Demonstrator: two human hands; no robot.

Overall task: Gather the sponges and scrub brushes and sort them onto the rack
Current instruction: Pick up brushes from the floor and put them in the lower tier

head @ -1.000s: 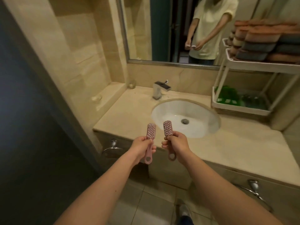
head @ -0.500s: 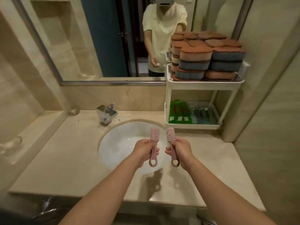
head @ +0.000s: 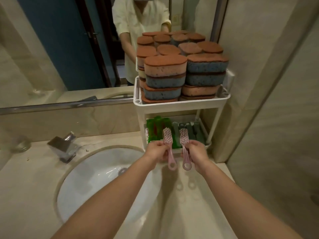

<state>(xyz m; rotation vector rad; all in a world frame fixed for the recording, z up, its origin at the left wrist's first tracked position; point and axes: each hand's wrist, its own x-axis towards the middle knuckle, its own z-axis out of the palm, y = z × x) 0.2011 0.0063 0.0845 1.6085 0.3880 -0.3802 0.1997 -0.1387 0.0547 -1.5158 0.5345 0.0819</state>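
left hand (head: 156,151) and right hand (head: 198,150) each pinch one of the pink scrub brushes (head: 167,138) mid-handle, just short of the lower shelf of the rack (head: 181,105) at 12 o'clock; they look like light, stiff plastic.

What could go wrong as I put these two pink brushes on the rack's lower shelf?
The lower shelf already looks crowded with green brushes and grey brushes; pushing the pink brushes in may knock some out. Bumping the rack could topple the tall sponge stacks towards the sink.
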